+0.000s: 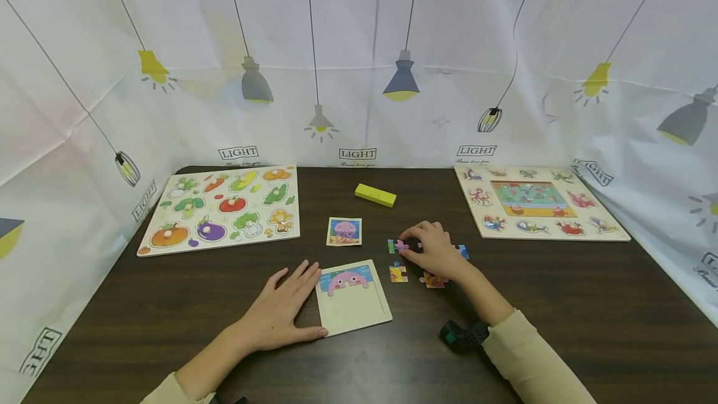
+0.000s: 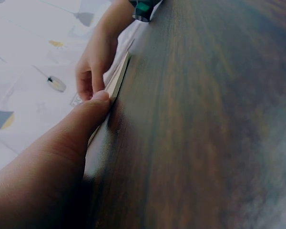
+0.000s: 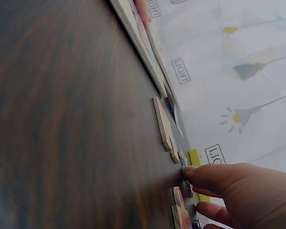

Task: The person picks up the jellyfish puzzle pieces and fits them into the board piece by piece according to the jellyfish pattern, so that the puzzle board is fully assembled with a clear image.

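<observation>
A square wooden puzzle board (image 1: pixel 353 310) lies near the middle of the table, its top strip filled with a pink octopus head on blue. My left hand (image 1: pixel 283 313) rests flat with spread fingers at the board's left side, fingertips and thumb touching its edge. To the right of the board, my right hand (image 1: pixel 434 251) pinches a pink and green puzzle piece (image 1: pixel 400 245) at the table surface. A yellow puzzle piece (image 1: pixel 398 274) lies just below it. Another orange piece (image 1: pixel 434 280) and a blue piece (image 1: pixel 462 252) are partly hidden by the right hand.
A small octopus picture card (image 1: pixel 344 232) lies behind the board. Farther back is a yellow block (image 1: pixel 375 195). A vegetable peg board (image 1: pixel 258 189) stands at the back left, and a sea-animal board (image 1: pixel 477 211) at the back right. A printed curtain (image 1: pixel 348 30) borders the table.
</observation>
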A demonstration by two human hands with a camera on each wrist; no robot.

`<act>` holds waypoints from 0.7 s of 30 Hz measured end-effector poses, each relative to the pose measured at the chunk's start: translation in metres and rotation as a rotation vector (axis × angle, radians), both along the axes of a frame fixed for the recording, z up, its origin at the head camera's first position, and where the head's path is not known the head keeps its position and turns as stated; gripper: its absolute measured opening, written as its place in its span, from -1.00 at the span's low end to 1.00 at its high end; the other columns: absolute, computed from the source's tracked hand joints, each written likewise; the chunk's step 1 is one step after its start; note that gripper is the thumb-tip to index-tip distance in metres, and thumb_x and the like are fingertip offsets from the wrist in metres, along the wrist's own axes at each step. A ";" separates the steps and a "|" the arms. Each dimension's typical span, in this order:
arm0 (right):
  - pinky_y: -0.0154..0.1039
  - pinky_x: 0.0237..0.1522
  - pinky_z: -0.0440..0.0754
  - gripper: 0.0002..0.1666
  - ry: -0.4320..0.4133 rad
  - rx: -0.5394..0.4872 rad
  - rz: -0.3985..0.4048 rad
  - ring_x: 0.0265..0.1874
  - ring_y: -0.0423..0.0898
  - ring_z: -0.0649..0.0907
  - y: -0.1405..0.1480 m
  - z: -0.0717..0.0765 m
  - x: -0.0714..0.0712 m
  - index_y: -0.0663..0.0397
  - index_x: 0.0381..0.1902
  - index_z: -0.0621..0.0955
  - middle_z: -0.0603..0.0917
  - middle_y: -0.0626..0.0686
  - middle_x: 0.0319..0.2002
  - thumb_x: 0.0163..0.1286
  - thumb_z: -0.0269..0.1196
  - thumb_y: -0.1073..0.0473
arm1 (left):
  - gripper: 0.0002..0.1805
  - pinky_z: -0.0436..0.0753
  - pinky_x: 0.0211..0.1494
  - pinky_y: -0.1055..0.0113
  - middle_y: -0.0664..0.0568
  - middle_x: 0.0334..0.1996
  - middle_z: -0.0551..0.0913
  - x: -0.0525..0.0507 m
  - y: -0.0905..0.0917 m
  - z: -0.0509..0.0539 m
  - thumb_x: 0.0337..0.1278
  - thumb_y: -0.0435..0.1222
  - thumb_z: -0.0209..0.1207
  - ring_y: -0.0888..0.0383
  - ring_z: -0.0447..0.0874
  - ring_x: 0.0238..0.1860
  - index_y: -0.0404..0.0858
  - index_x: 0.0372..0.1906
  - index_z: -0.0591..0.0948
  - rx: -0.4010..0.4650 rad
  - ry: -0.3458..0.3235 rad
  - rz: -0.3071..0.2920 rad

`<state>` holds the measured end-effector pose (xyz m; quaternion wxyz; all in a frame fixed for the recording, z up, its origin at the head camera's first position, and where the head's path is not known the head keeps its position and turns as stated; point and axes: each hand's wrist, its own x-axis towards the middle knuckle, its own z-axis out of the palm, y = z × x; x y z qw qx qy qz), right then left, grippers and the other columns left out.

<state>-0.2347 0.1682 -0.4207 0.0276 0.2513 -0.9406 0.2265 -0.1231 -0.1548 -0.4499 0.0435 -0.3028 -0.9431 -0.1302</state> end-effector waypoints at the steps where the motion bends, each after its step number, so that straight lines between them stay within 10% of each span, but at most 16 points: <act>1: 0.11 -0.13 0.26 -0.71 0.000 -0.005 0.000 -0.06 0.12 0.36 0.000 0.000 0.000 0.03 -0.13 0.61 0.51 0.13 -0.08 0.21 0.28 0.05 | 0.09 -0.07 0.30 -0.05 0.00 0.43 -0.01 0.000 0.000 0.000 -0.05 0.43 -0.16 0.06 -0.15 0.42 -0.24 0.43 0.02 0.001 0.000 0.000; 21: -0.05 -0.16 0.41 -0.73 0.006 -0.090 0.039 -0.25 -0.07 0.53 -0.005 -0.001 -0.003 0.06 -0.21 0.49 0.61 -0.04 -0.30 0.16 0.32 0.20 | 0.07 -0.01 0.30 -0.03 -0.06 0.42 0.00 0.001 0.001 0.001 -0.02 0.41 -0.15 0.05 -0.17 0.42 -0.28 0.42 0.04 0.012 0.028 0.025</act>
